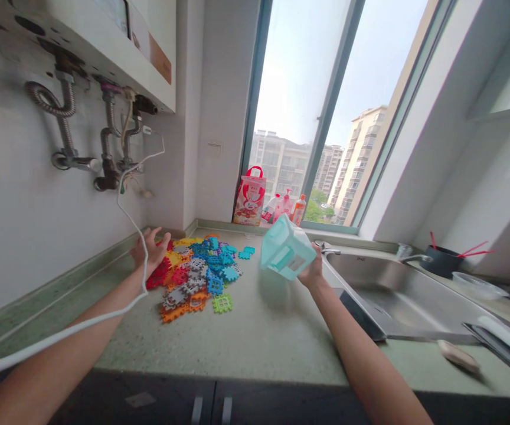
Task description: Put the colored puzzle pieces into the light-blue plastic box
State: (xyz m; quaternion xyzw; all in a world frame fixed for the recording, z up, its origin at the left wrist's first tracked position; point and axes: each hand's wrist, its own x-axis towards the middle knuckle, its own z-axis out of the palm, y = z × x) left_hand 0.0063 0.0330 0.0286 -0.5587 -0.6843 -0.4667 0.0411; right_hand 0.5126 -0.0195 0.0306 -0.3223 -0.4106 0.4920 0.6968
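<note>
A pile of coloured interlocking plastic tiles (197,273) lies on the green speckled countertop (255,330), with red, orange, blue, grey and yellow pieces. My left hand (149,250) rests on the pile's left edge, fingers spread over the red tiles. My right hand (311,273) holds a mint-green plastic box (287,248) tilted on its side just above the counter, to the right of the pile. One green tile (222,303) sits apart at the pile's near side.
A steel sink (396,295) with a tap lies right of the box. A red patterned bag (250,198) and bottles (288,206) stand on the window sill. A white cable (126,206) hangs from the wall pipes across my left arm. A dark pot (443,260) stands at far right.
</note>
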